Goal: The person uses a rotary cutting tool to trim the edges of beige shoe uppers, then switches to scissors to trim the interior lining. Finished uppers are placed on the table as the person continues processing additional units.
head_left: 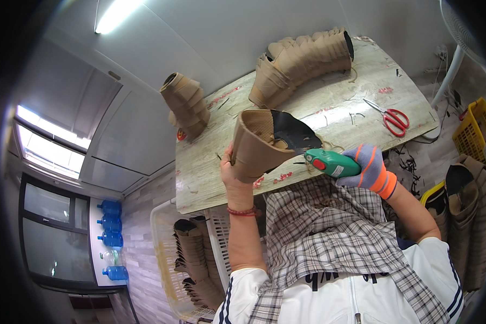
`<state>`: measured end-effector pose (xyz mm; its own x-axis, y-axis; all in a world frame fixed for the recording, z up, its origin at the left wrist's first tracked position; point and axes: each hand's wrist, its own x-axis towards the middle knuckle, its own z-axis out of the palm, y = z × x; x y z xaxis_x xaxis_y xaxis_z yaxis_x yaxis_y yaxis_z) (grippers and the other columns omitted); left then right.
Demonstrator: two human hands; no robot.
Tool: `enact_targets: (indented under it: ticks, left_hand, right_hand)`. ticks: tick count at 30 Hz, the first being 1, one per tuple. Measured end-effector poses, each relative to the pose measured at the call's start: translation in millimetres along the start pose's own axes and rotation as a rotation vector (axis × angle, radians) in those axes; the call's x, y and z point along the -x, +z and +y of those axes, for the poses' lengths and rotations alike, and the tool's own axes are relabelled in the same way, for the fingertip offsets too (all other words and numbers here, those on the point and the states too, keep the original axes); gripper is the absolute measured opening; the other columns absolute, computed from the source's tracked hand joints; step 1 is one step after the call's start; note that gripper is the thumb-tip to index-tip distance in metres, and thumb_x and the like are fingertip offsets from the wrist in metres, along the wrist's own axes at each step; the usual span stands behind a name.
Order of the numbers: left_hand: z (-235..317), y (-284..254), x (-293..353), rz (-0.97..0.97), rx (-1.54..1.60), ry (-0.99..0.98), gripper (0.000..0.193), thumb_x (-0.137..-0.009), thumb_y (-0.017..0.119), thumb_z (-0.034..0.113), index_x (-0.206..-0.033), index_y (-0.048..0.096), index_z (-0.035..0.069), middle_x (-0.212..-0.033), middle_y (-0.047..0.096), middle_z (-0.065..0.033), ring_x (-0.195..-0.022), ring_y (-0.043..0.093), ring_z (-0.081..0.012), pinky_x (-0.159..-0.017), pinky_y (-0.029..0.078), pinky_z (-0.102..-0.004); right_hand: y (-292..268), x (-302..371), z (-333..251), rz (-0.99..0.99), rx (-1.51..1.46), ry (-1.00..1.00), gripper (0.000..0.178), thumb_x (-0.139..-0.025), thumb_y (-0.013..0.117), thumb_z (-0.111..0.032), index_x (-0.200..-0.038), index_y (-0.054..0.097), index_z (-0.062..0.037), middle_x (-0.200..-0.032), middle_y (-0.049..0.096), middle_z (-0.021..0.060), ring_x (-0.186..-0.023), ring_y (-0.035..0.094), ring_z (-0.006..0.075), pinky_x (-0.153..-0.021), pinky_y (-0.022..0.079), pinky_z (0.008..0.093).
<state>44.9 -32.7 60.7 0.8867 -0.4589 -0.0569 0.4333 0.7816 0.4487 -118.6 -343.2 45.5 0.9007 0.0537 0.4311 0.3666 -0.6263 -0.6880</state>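
My bare left hand (233,167) is wrapped round the side of a tan, cup-shaped piece (256,156) with a black inner lining. The piece is tilted, its wide mouth facing up. In my right hand (371,170), which wears a grey and orange glove, is a green handheld electric tool (332,163) with a red button. The tool's thin metal tip points left, at the lower right of the piece's mouth; whether it touches the lining I cannot tell. The fingers under the tool are partly hidden.
Nested stacks of similar pieces, one long (308,62) and one short (186,102), stand on the worn table (205,186). Red-handled scissors (391,119) lie at its right. More stacks fill a white basket (218,232) below left; a yellow crate (476,123) and white fan are at right.
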Motion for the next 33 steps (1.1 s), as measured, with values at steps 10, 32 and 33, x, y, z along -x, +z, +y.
enact_targets:
  ticks: [10, 32, 33]
  left_hand:
    - [123, 134, -14, 0.089, -2.172, 0.984, 0.039, -0.082, 0.075, 0.014, -0.11, 0.063, -0.01, -0.104, 0.069, -0.0177, -0.095, 0.063, -0.0208, -0.088, 0.048, -0.0337]
    - [101, -56, -227, 0.514, -1.395, 0.964, 0.03, -0.085, 0.071, 0.014, -0.106, 0.054, 0.0, -0.107, 0.06, -0.0134, -0.092, 0.058, -0.0227, -0.081, 0.047, -0.0382]
    - [81, -90, -225, 0.488, -1.144, 0.392, 0.02, -0.087, 0.071, 0.017, -0.094, 0.06, 0.002, -0.088, 0.064, -0.0071, -0.081, 0.058, -0.0162, -0.073, 0.047, -0.0323]
  right_hand:
    - [-4, 24, 7, 0.18, -0.038, 0.117, 0.054, -0.051, 0.089, -0.023, -0.095, 0.069, -0.0014, -0.077, 0.067, 0.0137, -0.066, 0.066, 0.0271, -0.063, 0.052, 0.0337]
    - [-15, 20, 53, 0.229, -0.198, 0.536, 0.044, -0.067, 0.079, -0.017, -0.101, 0.063, 0.0044, -0.081, 0.064, 0.0027, -0.07, 0.056, 0.008, -0.063, 0.048, 0.0254]
    - [-13, 18, 51, 0.225, -0.211, 0.521, 0.044, -0.067, 0.08, -0.017, -0.102, 0.063, 0.0041, -0.081, 0.064, 0.0027, -0.071, 0.056, 0.0079, -0.064, 0.048, 0.0253]
